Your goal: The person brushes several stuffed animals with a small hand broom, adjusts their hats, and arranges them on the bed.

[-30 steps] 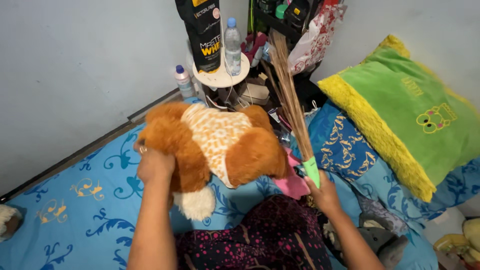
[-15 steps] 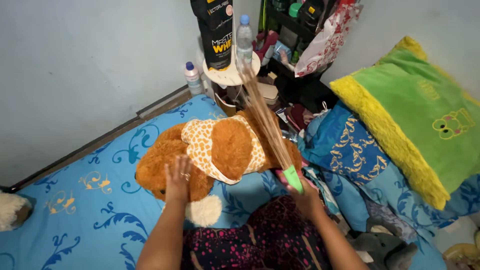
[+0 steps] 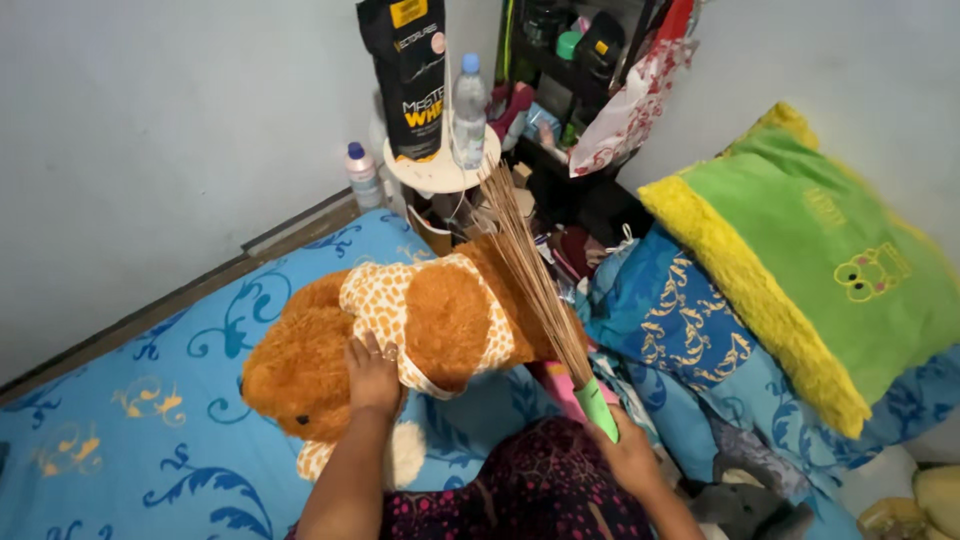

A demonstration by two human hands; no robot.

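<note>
We note the teddy bear (image 3: 400,335) now lowered onto the blue sheet (image 3: 150,420), left hand (image 3: 373,375) flat, fingers spread; right hand (image 3: 630,455) gripping the stick broom (image 3: 540,290), swung across it.

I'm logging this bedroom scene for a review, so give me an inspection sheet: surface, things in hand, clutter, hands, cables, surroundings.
Surface: blue patterned bedsheet, partly covered by toys and pillows.
Things in hand: brown teddy bear in a spotted shirt lies on the sheet; stick broom with a green handle slants over it.
Clutter: black pouch and water bottle on a small round stand; white bottle by the wall; green and yellow pillow.
Hands: left hand rests on the bear; right hand grips the broom handle.
Cables: thin white cord hangs under the stand.
Surroundings: grey wall, dark shelf of odds and ends.
</note>
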